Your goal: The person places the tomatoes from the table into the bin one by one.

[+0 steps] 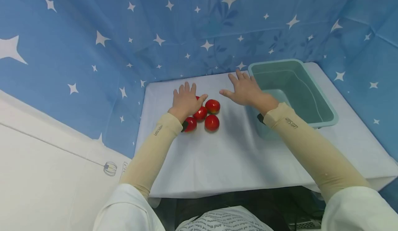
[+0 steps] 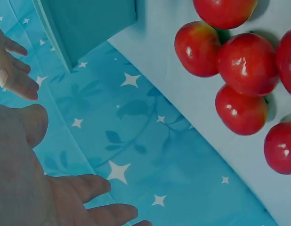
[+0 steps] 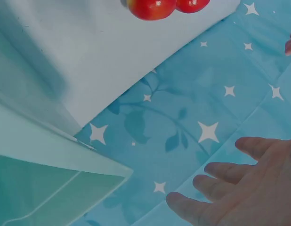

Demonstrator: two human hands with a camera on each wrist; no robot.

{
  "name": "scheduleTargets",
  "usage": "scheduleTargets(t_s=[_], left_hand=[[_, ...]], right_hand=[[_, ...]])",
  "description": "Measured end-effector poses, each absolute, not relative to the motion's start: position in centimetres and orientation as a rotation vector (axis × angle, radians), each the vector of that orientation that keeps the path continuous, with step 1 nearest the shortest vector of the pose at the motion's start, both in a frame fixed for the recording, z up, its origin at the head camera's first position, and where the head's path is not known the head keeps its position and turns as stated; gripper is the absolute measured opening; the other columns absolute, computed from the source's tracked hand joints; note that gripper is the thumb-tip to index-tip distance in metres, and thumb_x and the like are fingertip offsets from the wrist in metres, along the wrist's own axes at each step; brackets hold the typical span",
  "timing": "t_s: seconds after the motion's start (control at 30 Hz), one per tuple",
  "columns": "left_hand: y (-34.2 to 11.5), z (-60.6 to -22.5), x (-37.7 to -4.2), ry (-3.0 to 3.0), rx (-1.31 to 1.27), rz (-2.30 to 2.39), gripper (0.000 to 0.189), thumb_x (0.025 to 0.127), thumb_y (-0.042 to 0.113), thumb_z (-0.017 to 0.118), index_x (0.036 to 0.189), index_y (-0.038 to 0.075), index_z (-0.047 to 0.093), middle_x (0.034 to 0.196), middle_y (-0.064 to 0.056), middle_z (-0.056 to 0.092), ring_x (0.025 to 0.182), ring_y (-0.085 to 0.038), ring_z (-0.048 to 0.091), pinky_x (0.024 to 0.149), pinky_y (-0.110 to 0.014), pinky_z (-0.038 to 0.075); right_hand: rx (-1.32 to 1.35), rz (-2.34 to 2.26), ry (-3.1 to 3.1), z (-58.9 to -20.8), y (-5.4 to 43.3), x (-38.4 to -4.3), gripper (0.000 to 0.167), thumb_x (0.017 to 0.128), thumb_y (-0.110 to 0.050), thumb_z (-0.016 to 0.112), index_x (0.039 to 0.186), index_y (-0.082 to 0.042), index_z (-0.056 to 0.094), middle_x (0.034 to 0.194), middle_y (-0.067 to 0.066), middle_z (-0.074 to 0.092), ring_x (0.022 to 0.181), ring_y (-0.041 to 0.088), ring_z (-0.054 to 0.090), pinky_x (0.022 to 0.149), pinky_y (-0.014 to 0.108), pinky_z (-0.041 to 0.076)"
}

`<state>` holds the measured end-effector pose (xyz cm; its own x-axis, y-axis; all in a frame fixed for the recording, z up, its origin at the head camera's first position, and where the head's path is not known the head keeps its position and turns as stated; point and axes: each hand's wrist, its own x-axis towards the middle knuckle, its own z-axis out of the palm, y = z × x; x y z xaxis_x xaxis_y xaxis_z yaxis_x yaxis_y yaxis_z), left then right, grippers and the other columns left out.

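Several shiny red apples lie close together on the white-covered table, one of them (image 1: 212, 123) nearest the person. My left hand (image 1: 186, 101) hovers over the left side of this cluster with its fingers spread, holding nothing, and it partly hides some of the fruit in the head view. In the left wrist view, a large apple (image 2: 248, 64) sits in the middle of the group, touching its neighbours. The right hand (image 1: 245, 90), its fingers also spread and nothing in them, is in the air beside the left rim of a teal plastic bin (image 1: 320, 124).
The bin stands on the right part of the table (image 1: 217, 165), its visible inside bare. A blue curtain (image 1: 186, 27) with white stars hangs behind and around the table. A pale panel (image 1: 56, 175) is at the left.
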<state>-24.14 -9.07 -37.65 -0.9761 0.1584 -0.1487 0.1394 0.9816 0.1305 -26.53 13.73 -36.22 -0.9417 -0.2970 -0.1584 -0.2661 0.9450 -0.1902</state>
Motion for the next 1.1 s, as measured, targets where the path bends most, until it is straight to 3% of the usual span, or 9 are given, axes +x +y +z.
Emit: scheduleTargets(t_s=[0.17,0.3,0.5,0.6,0.7,0.83,1.1], left_hand=[[-9.4,-38.6,-24.1,2.957,0.248,0.19,0.079,0.097,0.059,0.041,0.156,0.01,0.022,0.159,-0.019,0.019,0.144,-0.038,0.021,0.116,-0.056,0.019],[-10.0,-40.3,-23.6,2.918,0.276,0.171,0.075,0.095,0.051,0.054,0.152,0.008,0.031,0.153,-0.019,0.032,0.137,-0.038,0.034,0.112,-0.055,0.029],[-11.0,-44.2,-22.3,2.831,0.266,0.206,0.07,0.085,0.043,0.072,0.141,0.008,0.048,0.133,-0.016,0.054,0.117,-0.034,0.052,0.096,-0.051,0.048],[-11.4,-46.5,-21.9,2.801,0.231,0.23,0.069,0.084,0.039,0.074,0.139,0.007,0.048,0.132,-0.017,0.054,0.116,-0.035,0.052,0.094,-0.052,0.048],[-12.1,-48.6,-21.5,2.772,0.169,0.258,0.077,0.085,0.036,0.073,0.146,0.006,0.039,0.142,-0.019,0.045,0.124,-0.036,0.046,0.099,-0.053,0.045],[-12.9,-50.7,-21.4,2.786,0.093,0.354,0.082,0.085,0.03,0.074,0.15,0.006,0.031,0.144,-0.019,0.04,0.124,-0.036,0.044,0.1,-0.052,0.044],[-13.0,-52.1,-21.5,2.883,0.051,0.532,0.065,0.09,0.027,0.07,0.142,0.004,0.039,0.136,-0.018,0.043,0.119,-0.034,0.048,0.099,-0.049,0.047]], right_hand=[[-0.418,-0.292,2.91,-36.9,14.5,-26.6,0.091,0.092,-0.065,0.045,0.157,-0.009,0.015,0.161,0.025,0.004,0.145,0.047,0.009,0.115,0.063,0.008],[-0.415,-0.31,2.94,-37.3,15.8,-26.4,0.087,0.094,-0.056,0.052,0.156,-0.006,0.018,0.159,0.026,0.01,0.145,0.046,0.015,0.114,0.062,0.016],[-0.394,-0.382,2.969,-37.8,18.3,-25.9,0.079,0.095,-0.042,0.058,0.154,-0.004,0.022,0.158,0.028,0.013,0.142,0.047,0.02,0.113,0.062,0.021],[-0.41,-0.434,2.978,-38.0,19.3,-25.7,0.075,0.096,-0.038,0.058,0.154,-0.004,0.023,0.158,0.029,0.013,0.142,0.049,0.02,0.112,0.062,0.02],[-0.432,-0.47,2.985,-37.8,19.8,-25.4,0.073,0.096,-0.036,0.057,0.154,-0.004,0.025,0.158,0.029,0.014,0.142,0.049,0.02,0.112,0.063,0.021],[-0.449,-0.502,2.974,-37.6,20.1,-25.0,0.072,0.097,-0.036,0.057,0.154,-0.005,0.025,0.159,0.027,0.012,0.143,0.048,0.019,0.113,0.062,0.02],[-0.48,-0.522,3.004,-37.5,20.8,-23.8,0.069,0.097,-0.034,0.058,0.152,-0.004,0.029,0.159,0.026,0.015,0.142,0.047,0.021,0.111,0.063,0.022]])
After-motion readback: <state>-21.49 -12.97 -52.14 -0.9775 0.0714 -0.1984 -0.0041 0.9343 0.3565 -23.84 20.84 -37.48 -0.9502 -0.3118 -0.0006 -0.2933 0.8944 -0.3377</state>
